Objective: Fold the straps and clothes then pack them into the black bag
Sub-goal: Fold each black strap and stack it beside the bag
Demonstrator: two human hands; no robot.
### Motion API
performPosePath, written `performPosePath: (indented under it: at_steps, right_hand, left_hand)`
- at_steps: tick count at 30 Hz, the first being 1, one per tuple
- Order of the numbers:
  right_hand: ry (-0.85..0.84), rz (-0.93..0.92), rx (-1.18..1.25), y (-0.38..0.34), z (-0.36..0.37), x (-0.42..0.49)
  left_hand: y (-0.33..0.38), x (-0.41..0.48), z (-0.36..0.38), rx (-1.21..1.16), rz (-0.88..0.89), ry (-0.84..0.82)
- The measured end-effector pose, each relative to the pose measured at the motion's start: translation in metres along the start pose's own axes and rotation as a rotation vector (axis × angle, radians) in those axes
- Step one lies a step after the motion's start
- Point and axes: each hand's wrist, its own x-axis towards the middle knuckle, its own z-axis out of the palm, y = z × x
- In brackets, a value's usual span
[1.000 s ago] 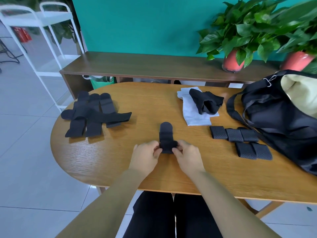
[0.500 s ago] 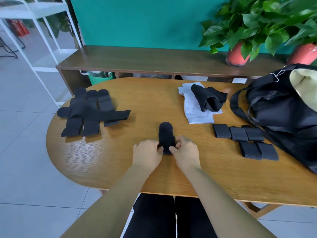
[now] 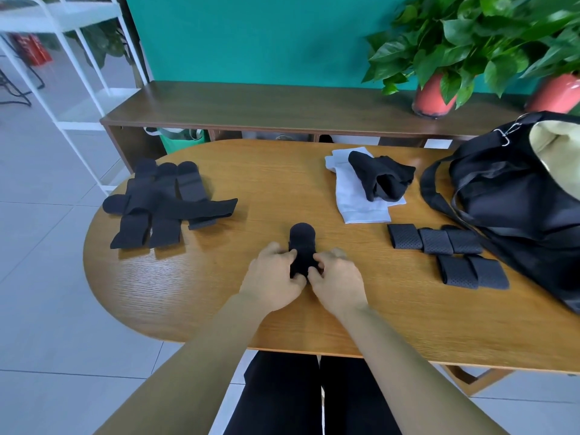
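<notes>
A black strap (image 3: pixel 302 246) lies at the table's middle, its near end rolled up. My left hand (image 3: pixel 272 281) and my right hand (image 3: pixel 337 281) pinch that roll from either side. Several unfolded black straps (image 3: pixel 163 202) lie in a heap at the left. Several folded straps (image 3: pixel 445 254) sit in two rows at the right, beside the open black bag (image 3: pixel 514 196). A crumpled black garment (image 3: pixel 381 178) rests on a folded white cloth (image 3: pixel 357 196) behind them.
The oval wooden table (image 3: pixel 219 293) ends close to my body. Behind it runs a low wooden bench (image 3: pixel 266 105) with two potted plants (image 3: pixel 439 58) at the right. A white rack (image 3: pixel 62 42) stands on the floor at the far left.
The strap has become shorter as my hands rolled its near end further away from me. The view has shifted slightly downward.
</notes>
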Motion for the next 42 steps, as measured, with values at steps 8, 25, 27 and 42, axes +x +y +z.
performPosePath:
  at_steps: [8, 25, 27, 42]
  right_hand:
    - [-0.172, -0.105, -0.211, -0.001, -0.017, -0.006]
    - [-0.09, -0.054, 0.116, 0.002, -0.02, 0.005]
    - [-0.068, 0.006, 0.157, -0.002, -0.018, 0.011]
    - [0.035, 0.14, 0.068, -0.013, -0.001, 0.023]
  left_hand:
    - [-0.01, 0.0, -0.012, 0.085, 0.117, -0.103]
    - [-0.01, -0.01, -0.018, -0.208, 0.027, 0.005]
    - [-0.01, -0.006, -0.016, -0.207, -0.023, 0.042]
    - [-0.005, 0.016, -0.006, -0.282, -0.248, 0.092]
